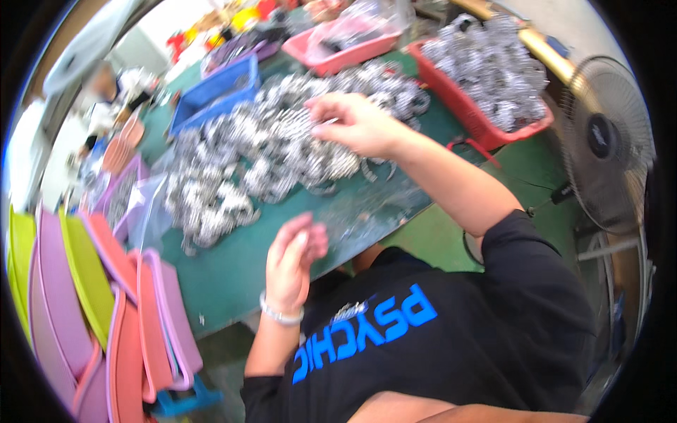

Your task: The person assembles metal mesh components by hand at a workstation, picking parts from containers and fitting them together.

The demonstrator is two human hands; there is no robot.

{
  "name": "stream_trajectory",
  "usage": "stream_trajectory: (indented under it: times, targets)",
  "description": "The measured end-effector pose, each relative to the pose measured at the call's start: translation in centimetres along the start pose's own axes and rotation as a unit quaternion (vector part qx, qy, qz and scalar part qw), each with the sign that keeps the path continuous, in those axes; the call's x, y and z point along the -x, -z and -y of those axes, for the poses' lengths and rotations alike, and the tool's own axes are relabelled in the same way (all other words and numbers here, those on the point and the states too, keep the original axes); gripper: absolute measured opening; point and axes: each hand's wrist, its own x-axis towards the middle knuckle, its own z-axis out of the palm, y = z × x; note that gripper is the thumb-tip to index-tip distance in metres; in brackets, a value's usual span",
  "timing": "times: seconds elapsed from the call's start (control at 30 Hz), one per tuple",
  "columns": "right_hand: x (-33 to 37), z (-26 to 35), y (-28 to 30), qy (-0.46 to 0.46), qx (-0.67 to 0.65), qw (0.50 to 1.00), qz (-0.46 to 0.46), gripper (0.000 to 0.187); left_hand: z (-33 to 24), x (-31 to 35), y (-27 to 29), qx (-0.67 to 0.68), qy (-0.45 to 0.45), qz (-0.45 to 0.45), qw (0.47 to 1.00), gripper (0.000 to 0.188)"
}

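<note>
My left hand [293,257] is hovering at the near edge of the green table [226,271], fingers loosely curled together and holding nothing that I can make out; a pale bracelet [280,312] is sitting on that wrist. To my left, a stack of pink, orange and yellow-green trays [106,310] is leaning on edge. Farther out, my right hand [352,123] is reaching into the big heap of shiny silver metal pieces [275,151] spread across the table, fingertips pinching at the pile; whether one piece is gripped I cannot tell through the blur. Beyond it, a blue bin [215,92], a pink bin [345,46] and a red bin [486,106] full of the same silver pieces are standing. A fan [606,141] is standing at my right.
</note>
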Motion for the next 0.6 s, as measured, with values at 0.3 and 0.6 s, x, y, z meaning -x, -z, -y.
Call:
stream_trajectory:
  times: [0.3,0.6]
  targets:
    - [4.0,3.7,-5.1,-0.083,-0.27,0.956,0.075,0.012,-3.4,-1.8,-1.5,0.026,-0.157,0.002,0.987,0.056]
    - [4.9,3.5,-5.4,-0.053,-0.252,0.962,0.092,0.047,-2.6,-1.4,-1.8,0.06,-0.152,-0.003,0.987,0.062]
